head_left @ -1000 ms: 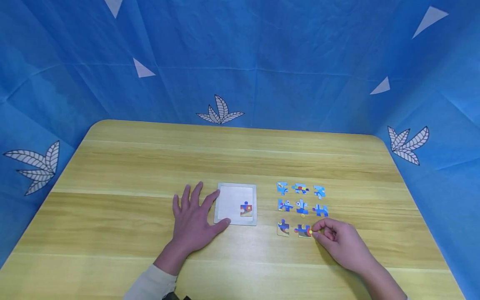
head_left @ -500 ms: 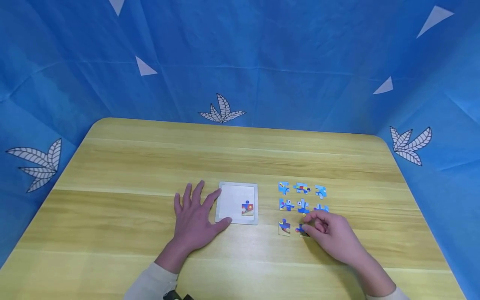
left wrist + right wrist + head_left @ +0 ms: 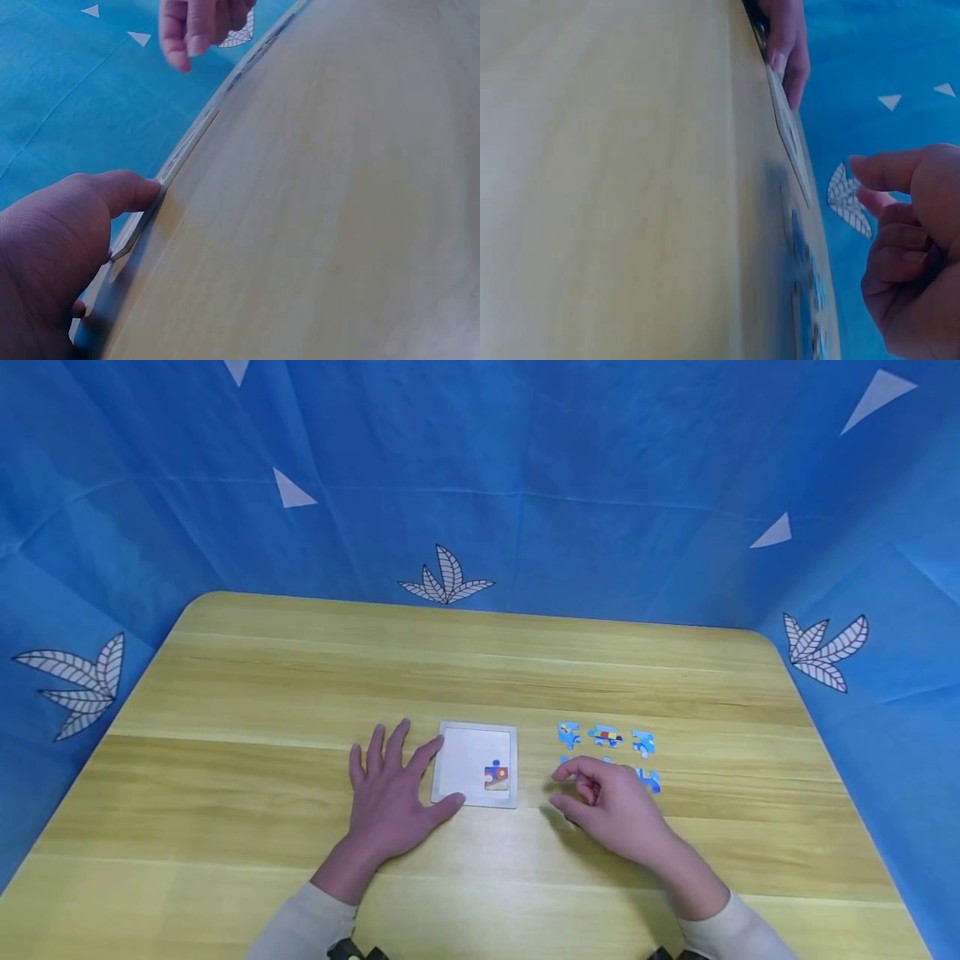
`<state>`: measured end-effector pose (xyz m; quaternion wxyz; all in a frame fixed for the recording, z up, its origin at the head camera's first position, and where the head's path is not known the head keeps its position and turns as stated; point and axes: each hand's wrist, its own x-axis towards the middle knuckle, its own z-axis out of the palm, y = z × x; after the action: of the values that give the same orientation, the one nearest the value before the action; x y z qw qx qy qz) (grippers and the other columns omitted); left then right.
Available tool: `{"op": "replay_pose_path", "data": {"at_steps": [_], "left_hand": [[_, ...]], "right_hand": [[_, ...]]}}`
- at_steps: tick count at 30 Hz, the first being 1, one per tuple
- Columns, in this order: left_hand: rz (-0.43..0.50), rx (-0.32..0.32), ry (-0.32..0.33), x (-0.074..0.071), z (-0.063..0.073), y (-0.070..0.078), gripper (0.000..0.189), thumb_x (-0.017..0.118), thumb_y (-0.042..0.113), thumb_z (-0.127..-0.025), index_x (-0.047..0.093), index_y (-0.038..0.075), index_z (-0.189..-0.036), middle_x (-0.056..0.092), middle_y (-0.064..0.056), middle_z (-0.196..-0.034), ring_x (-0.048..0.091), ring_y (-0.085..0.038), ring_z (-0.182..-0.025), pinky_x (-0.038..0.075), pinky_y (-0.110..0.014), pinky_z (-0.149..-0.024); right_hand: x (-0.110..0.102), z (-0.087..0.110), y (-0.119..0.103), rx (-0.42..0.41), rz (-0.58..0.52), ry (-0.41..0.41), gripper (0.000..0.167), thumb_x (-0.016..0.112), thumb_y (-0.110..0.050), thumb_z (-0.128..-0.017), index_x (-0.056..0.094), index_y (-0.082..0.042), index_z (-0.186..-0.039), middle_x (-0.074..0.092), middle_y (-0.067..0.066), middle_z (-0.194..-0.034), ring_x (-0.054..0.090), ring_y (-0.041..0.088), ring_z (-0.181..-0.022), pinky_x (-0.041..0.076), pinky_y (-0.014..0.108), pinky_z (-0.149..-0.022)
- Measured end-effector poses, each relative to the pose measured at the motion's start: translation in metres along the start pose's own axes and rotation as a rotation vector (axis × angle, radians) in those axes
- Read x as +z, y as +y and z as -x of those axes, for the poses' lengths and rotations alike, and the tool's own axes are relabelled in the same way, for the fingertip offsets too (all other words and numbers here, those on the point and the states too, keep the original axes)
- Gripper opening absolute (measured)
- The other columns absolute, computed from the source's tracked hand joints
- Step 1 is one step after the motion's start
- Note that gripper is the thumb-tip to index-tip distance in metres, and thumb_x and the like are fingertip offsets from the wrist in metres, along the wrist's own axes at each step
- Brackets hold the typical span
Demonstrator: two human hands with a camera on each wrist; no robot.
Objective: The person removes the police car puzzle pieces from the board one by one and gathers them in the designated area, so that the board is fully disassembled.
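Note:
A square white puzzle tray [image 3: 513,735] lies on the wooden table with one jigsaw piece [image 3: 496,777] in its lower right area. My left hand [image 3: 392,802] rests on the table with fingers spread, its thumb and forefinger at the tray's left side. The right hand [image 3: 618,806] hovers over the loose puzzle pieces, thumb and forefinger apart with nothing visible between them, its other fingers curled loosely. Beyond it several pieces show, among them a top-row piece [image 3: 605,736] and a blue piece [image 3: 649,780]. The hand covers the pieces of the lower rows.
The wooden table [image 3: 360,652] runs back to a blue cloth backdrop [image 3: 600,485] printed with white triangles and leaves. Bare table lies between the tray and the loose pieces.
My right hand has moved left over the lower rows of pieces, and its thumb and forefinger have come further apart. The left hand stays at the tray.

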<state>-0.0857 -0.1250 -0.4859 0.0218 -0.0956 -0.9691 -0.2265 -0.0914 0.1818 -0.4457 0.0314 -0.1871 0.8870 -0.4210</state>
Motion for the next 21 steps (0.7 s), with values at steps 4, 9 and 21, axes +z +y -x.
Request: {"op": "replay_pose_path", "data": {"at_steps": [4, 9, 21], "left_hand": [[-0.004, 0.000, 0.000, 0.001, 0.000, -0.001, 0.080, 0.063, 0.070, -0.082, 0.050, 0.025, -0.148, 0.019, -0.018, -0.161, 0.000, -0.044, -0.147, -0.006, -0.067, -0.108], [-0.012, 0.010, 0.020, 0.002, 0.000, -0.002, 0.080, 0.062, 0.070, -0.083, 0.050, 0.025, -0.148, 0.020, -0.018, -0.161, 0.002, -0.045, -0.147, -0.005, -0.067, -0.108], [-0.005, 0.016, 0.019, 0.001, 0.000, -0.002, 0.080, 0.062, 0.070, -0.083, 0.051, 0.025, -0.148, 0.021, -0.019, -0.161, 0.002, -0.046, -0.147, -0.005, -0.068, -0.108]], "right_hand": [[0.009, -0.011, -0.009, 0.025, -0.014, -0.013, 0.023, 0.084, -0.012, -0.081, 0.071, -0.010, -0.100, 0.040, -0.011, -0.059, 0.035, 0.004, -0.052, 0.039, 0.026, -0.053], [0.021, -0.022, -0.015, 0.080, -0.020, -0.023, 0.028, 0.086, -0.014, -0.079, 0.071, -0.010, -0.102, 0.040, -0.008, -0.060, 0.035, 0.006, -0.053, 0.040, 0.028, -0.057], [0.037, -0.041, -0.021, 0.202, -0.050, -0.081, 0.029, 0.088, -0.015, -0.077, 0.073, -0.015, -0.102, 0.040, -0.005, -0.060, 0.036, 0.009, -0.055, 0.037, 0.031, -0.060]]}}
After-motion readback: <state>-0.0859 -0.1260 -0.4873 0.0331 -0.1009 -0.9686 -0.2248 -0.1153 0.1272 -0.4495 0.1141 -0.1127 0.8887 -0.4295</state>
